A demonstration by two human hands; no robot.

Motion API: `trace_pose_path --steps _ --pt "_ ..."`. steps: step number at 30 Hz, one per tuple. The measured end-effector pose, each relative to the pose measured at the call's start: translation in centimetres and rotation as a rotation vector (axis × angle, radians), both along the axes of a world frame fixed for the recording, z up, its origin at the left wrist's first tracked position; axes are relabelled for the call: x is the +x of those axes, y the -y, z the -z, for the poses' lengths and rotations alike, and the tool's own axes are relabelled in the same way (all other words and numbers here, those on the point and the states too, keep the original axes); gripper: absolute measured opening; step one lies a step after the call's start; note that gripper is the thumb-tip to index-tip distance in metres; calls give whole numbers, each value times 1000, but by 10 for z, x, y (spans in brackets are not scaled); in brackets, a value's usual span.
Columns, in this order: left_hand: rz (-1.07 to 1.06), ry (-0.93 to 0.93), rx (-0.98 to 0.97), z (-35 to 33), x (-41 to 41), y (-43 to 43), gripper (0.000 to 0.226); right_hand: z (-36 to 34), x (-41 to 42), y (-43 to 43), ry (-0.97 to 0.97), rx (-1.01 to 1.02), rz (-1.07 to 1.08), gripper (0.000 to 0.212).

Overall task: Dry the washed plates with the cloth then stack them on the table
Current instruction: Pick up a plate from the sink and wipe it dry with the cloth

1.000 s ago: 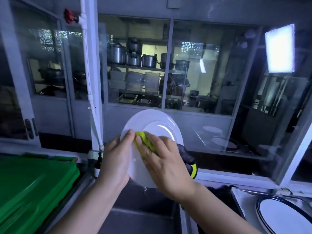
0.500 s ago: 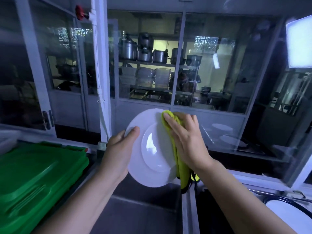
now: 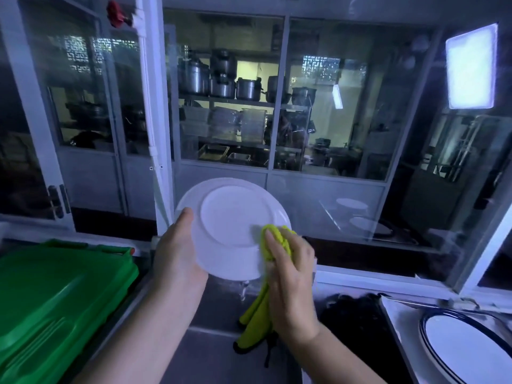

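The plate (image 3: 232,228) is up in the middle, above the sink (image 3: 210,353). The left hand (image 3: 177,253) is at its left edge and the right hand (image 3: 291,275) at its lower right, with the cloth (image 3: 277,239) between this hand and the plate and hanging below. Crates (image 3: 55,300) lie to the left, a second plate (image 3: 465,350) lies at the far right, and pots (image 3: 221,79) stand on shelves behind the window (image 3: 346,134).

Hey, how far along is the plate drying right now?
Done: one blue-rimmed plate already lies at the right, dried or not I can't tell. In hand: the left hand holds a white plate, underside toward the camera, while the right hand presses the yellow cloth on its lower rim. Left: finish wiping, then stack it.
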State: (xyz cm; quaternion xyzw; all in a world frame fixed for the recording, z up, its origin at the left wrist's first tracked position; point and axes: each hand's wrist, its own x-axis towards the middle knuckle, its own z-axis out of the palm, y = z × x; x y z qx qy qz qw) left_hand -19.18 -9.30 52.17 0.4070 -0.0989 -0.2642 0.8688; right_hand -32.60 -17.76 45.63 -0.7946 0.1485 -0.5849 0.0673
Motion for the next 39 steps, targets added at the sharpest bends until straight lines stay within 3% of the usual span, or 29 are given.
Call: trace_pose_path --steps 2,6,11,13,16,19,24,30,34,39 --pt "74 -94 -6 4 -6 2 30 3 9 -14 -111 -177 2 44" --pt "402 -259 -45 10 -11 0 67 3 26 -29 -272 -437 10 44" --pt "296 -143 -117 24 -5 -3 43 16 9 -16 -318 -528 4 41" --pt "205 -68 -83 30 -3 -4 33 24 -1 -10 -295 -491 2 37" --pt "57 -6 25 32 1 -7 19 27 -13 -1 -159 -282 3 34" --pt "51 108 98 34 -4 -15 20 15 -18 10 -81 -113 37 30" --pt "62 321 245 46 -21 -15 17 -14 -11 12 -241 -8 93 32" --pt "85 282 187 57 -31 6 38 -3 -9 -12 -364 -40 12 35" --pt "144 246 215 67 -38 21 33 27 -45 -17 -463 -22 -4 42" --pt "244 318 239 73 -69 35 34 43 -122 2 -542 67 157 36"
